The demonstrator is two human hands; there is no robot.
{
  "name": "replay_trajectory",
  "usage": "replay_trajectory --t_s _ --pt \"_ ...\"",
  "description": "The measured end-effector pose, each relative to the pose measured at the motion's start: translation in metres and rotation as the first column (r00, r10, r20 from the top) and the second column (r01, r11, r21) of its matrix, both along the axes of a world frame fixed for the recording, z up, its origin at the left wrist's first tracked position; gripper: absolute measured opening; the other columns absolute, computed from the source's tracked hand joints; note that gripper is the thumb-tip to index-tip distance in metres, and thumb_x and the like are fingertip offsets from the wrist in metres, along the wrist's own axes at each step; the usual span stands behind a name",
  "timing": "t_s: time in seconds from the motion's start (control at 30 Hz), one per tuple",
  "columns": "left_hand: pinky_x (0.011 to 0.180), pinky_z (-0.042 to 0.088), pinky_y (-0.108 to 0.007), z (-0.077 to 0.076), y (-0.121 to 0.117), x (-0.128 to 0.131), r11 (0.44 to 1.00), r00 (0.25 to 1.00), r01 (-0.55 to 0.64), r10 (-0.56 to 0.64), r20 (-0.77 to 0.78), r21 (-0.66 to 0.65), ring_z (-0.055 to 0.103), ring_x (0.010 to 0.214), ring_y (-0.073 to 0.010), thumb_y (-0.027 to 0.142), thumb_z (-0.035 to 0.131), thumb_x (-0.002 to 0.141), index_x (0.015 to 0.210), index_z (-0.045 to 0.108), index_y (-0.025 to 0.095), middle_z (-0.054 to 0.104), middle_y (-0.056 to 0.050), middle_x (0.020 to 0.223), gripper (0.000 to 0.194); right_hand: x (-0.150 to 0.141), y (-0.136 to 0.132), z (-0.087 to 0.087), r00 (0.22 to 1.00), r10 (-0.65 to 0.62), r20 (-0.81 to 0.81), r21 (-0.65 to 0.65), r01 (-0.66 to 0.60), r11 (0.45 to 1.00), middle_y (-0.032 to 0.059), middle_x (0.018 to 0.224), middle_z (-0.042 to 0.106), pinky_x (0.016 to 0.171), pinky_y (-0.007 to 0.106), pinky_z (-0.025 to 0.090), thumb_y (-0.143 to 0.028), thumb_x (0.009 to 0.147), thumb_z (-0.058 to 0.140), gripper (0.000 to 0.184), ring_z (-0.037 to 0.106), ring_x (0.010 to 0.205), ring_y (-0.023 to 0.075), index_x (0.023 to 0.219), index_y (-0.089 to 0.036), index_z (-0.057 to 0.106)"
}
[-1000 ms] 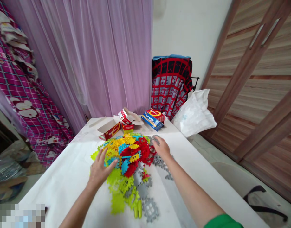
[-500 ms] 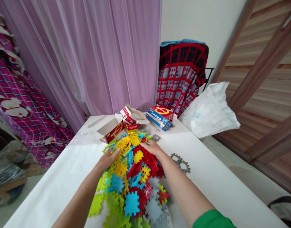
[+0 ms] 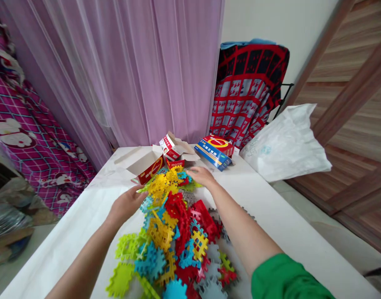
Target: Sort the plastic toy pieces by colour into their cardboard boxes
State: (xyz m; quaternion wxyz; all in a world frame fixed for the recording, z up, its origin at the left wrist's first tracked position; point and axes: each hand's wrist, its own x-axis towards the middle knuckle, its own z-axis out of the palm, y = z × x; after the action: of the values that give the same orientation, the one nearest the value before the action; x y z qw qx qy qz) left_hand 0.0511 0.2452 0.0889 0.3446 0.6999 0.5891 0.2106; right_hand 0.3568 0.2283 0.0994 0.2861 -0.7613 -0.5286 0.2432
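A long heap of plastic interlocking building pieces (image 3: pixel 178 216) in yellow, red, blue, green and grey runs down the middle of the white table. My left hand (image 3: pixel 125 204) is at the heap's left side, fingers extended and touching the green and yellow pieces at its far end. At the right of the far end, my right hand (image 3: pixel 201 176) reaches in with stretched fingers against yellow and blue pieces (image 3: pixel 184 176). Neither hand is closed around a piece. The fingertips are partly hidden among the pieces.
Just beyond the heap lie an open red box (image 3: pixel 147 166) and a smaller open red-and-white box (image 3: pixel 172 147). Blue and red cartons (image 3: pixel 213 153) rest at the back right. A white plastic bag (image 3: pixel 284 145) stands by the table's right edge. The white table (image 3: pixel 81 224) extends around the heap.
My right hand has moved to the far end of the heap, and my left hand has shifted left. Red pieces have slid and spread toward me. The view has shifted slightly.
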Motion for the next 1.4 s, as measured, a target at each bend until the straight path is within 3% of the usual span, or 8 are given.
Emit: replay_trajectory --t_s 0.13,0.33,0.47,0.63,0.77,0.97,1.2,1.4 --pt "0.105 0.041 -0.045 -0.033 0.026 0.003 0.986 0.993 -0.055 0.071 -0.096 0.158 0.059 0.119 -0.0317 0.064 0.055 0.074 0.124 0.06 0.019 0.063 -0.014 0.13 0.068 0.002 0.034 -0.022 0.963 -0.12 0.242 -0.144 0.158 0.977 0.0162 0.14 0.056 0.103 0.059 0.039 -0.065 0.085 0.052 0.066 0.052 0.128 0.0392 0.135 -0.023 0.059" --pt "0.109 0.042 -0.043 -0.049 0.018 0.011 0.988 0.993 0.08 -0.068 -0.096 0.132 0.054 0.128 -0.028 0.07 0.04 0.079 0.13 0.056 0.02 0.061 -0.011 0.136 0.073 -0.01 0.013 -0.02 0.966 0.228 0.125 -0.088 -0.218 0.972 0.0081 0.129 0.066 0.102 0.046 0.045 -0.068 0.081 0.056 0.062 0.059 0.12 0.0335 0.126 -0.026 0.066" --pt "0.118 0.028 -0.051 -0.05 -0.046 -0.016 0.927 0.983 0.177 -0.146 -0.115 0.329 0.035 0.144 -0.0282 0.068 0.042 0.082 0.145 0.041 0.031 0.041 -0.005 0.155 0.074 0.042 -0.08 -0.024 0.964 0.044 0.26 0.124 -0.079 0.989 0.0046 0.138 0.06 0.114 0.043 0.034 -0.058 0.087 0.052 0.055 0.05 0.132 0.0278 0.132 -0.025 0.061" --pt "0.114 0.018 -0.07 -0.086 -0.171 -0.033 0.752 0.863 0.488 -0.342 -0.372 0.443 0.027 0.146 -0.0414 0.08 0.066 0.054 0.152 0.02 0.046 0.034 -0.004 0.159 0.113 0.065 -0.199 -0.079 0.909 -0.347 0.23 0.174 0.312 0.934 0.0113 0.14 0.057 0.114 0.051 0.035 -0.051 0.089 0.044 0.056 0.048 0.133 0.0313 0.134 -0.022 0.058" --pt "0.114 0.007 -0.072 -0.098 -0.22 -0.01 0.688 0.792 0.582 -0.358 -0.494 0.434 0.031 0.143 -0.0457 0.074 0.075 0.048 0.15 0.029 0.042 0.035 -0.011 0.158 0.116 0.009 -0.19 -0.099 0.977 -0.204 0.068 0.246 0.181 0.952 0.011 0.142 0.055 0.116 0.047 0.033 -0.054 0.092 0.039 0.059 0.047 0.134 0.0274 0.138 -0.021 0.054" --pt "0.116 0.007 -0.066 -0.076 -0.216 0.006 0.821 0.854 0.295 0.003 -0.521 0.489 0.032 0.144 -0.0359 0.048 0.061 0.079 0.145 0.045 0.029 0.039 -0.013 0.155 0.07 -0.038 -0.178 -0.058 0.981 -0.076 -0.177 0.266 0.122 0.956 0.0109 0.154 0.04 0.119 0.041 0.028 -0.067 0.093 0.023 0.075 0.034 0.144 0.0224 0.148 -0.02 0.041" --pt "0.114 0.004 -0.07 -0.102 -0.264 -0.01 0.779 0.857 0.382 -0.098 -0.506 0.497 0.027 0.145 -0.043 0.068 0.071 0.061 0.153 0.027 0.028 0.028 -0.018 0.16 0.11 -0.017 -0.311 -0.068 0.835 0.532 0.141 0.044 -0.543 0.839 0.0135 0.165 0.006 0.119 0.061 0.001 -0.082 0.057 0.07 0.12 0.005 0.15 0.0404 0.155 -0.026 0.029" --pt "0.114 0.007 -0.07 -0.102 -0.247 0.017 0.79 0.864 0.311 -0.004 -0.504 0.528 0.028 0.145 -0.0407 0.054 0.068 0.073 0.152 0.031 0.027 0.03 -0.018 0.159 0.091 -0.049 -0.256 -0.079 0.769 0.537 0.347 0.082 -0.596 0.799 0.0188 0.164 0.01 0.117 0.066 0.003 -0.078 0.059 0.073 0.116 0.008 0.15 0.0416 0.153 -0.023 0.034"
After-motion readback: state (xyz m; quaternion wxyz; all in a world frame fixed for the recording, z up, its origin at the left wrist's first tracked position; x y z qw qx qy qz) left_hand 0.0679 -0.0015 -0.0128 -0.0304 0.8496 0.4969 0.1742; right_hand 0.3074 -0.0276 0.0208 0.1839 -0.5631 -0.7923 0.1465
